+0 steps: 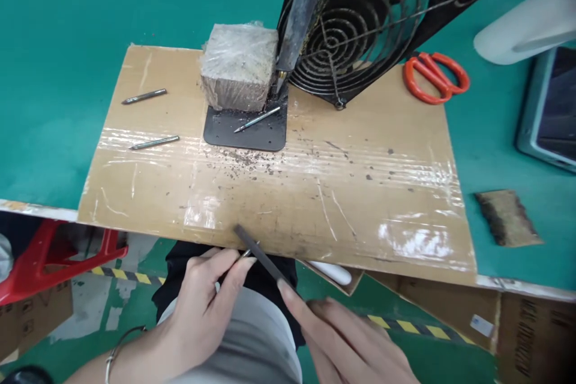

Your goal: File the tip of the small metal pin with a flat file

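At the table's front edge, my left hand [204,303] pinches a thin metal soldering tip [248,251] between thumb and fingers. My right hand [342,336] grips a flat dark file [263,259], index finger stretched along it. The file crosses the soldering tip and seems to touch it. Beyond the hands, another soldering tip [257,120] lies on a black plate [245,138], in front of a plastic-wrapped block [240,66]. Two more tips, one upper [144,96] and one lower [154,143], lie to the left on the cardboard.
A taped cardboard sheet [360,210] with dark crumbs covers the table front. Behind it stands a black fan [333,42] with a grey bar [303,6] before it. Orange-handled scissors [436,78], a worn sponge [508,217] and a grey-framed device [551,108] lie right. A red stool [58,258] stands below left.
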`<state>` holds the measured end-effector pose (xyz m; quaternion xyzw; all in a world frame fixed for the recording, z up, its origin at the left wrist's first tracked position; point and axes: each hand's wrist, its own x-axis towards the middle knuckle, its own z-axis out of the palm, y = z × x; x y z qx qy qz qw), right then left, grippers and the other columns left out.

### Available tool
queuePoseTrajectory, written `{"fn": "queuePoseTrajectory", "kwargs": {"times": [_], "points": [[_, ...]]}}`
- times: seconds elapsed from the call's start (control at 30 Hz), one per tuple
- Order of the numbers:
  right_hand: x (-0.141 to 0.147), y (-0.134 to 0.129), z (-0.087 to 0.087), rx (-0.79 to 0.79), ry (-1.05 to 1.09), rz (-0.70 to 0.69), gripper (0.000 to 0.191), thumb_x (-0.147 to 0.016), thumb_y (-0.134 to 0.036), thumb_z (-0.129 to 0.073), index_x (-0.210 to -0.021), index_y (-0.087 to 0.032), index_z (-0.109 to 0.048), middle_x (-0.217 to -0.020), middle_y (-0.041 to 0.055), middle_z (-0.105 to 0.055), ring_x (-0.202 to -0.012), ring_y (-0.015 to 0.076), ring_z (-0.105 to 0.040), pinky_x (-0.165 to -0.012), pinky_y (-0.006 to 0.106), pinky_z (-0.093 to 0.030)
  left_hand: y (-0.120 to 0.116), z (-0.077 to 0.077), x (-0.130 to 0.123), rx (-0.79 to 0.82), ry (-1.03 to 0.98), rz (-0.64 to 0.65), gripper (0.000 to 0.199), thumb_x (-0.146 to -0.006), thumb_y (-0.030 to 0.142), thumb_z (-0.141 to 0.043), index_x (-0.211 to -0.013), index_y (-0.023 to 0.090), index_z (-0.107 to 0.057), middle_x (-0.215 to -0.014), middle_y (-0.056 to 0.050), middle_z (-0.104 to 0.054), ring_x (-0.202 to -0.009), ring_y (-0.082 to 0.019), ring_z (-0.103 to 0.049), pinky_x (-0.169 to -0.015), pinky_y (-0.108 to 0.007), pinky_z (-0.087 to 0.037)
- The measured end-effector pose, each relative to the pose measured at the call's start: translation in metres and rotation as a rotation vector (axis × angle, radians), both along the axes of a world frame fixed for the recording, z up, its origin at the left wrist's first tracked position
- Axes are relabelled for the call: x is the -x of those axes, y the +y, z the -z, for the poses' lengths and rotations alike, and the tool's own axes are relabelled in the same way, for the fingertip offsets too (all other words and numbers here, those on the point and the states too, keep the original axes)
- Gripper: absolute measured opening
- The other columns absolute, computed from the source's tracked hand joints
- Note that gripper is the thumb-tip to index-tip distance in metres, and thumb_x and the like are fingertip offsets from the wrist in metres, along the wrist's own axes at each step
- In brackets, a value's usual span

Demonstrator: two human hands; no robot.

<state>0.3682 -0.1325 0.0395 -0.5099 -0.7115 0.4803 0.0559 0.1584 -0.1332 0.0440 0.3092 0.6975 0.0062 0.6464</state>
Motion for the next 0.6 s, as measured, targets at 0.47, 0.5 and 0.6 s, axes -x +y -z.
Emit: {"fn": "queuePoseTrajectory", "kwargs": {"times": [0.47, 0.5, 0.6], "points": [[-0.001, 0.001, 0.0, -0.014, -0.02, 0.019, 0.036, -0.104, -0.004, -0.053, -0.122, -0.022, -0.079, -0.072, -0.0047, -0.069, -0.061, 0.0047, -0.064, -0.063, 0.021, -0.047, 0.003, 0.001, -0.001, -0.24, 0.096, 0.195, 0.04, -0.104, 0.011, -0.051, -0.07, 0.021, -0.032, -0.06, 0.007, -0.035, -0.055, -0.01, -0.035, -0.055, -0.024, -0.031], [0.002, 0.002, 0.003, -0.036, -0.019, 0.034, 0.036, -0.105, -0.004, -0.052, -0.12, -0.021, -0.079, -0.071, -0.0052, -0.068, -0.06, 0.0044, -0.064, -0.062, 0.021, -0.046, 0.002, 0.002, -0.001, -0.284, 0.118, 0.232, 0.039, -0.103, 0.01, -0.051, -0.071, 0.022, -0.033, -0.061, 0.007, -0.036, -0.056, -0.011, -0.036, -0.056, -0.024, -0.032], [0.01, 0.005, 0.01, -0.073, -0.022, 0.061, 0.035, -0.106, -0.003, -0.05, -0.118, -0.019, -0.079, -0.067, -0.0062, -0.067, -0.057, 0.0038, -0.061, -0.059, 0.022, -0.043, 0.001, 0.002, -0.001, -0.395, 0.178, 0.315, 0.037, -0.101, 0.008, -0.051, -0.071, 0.023, -0.036, -0.06, 0.006, -0.039, -0.056, -0.013, -0.037, -0.058, -0.027, -0.034]]}}
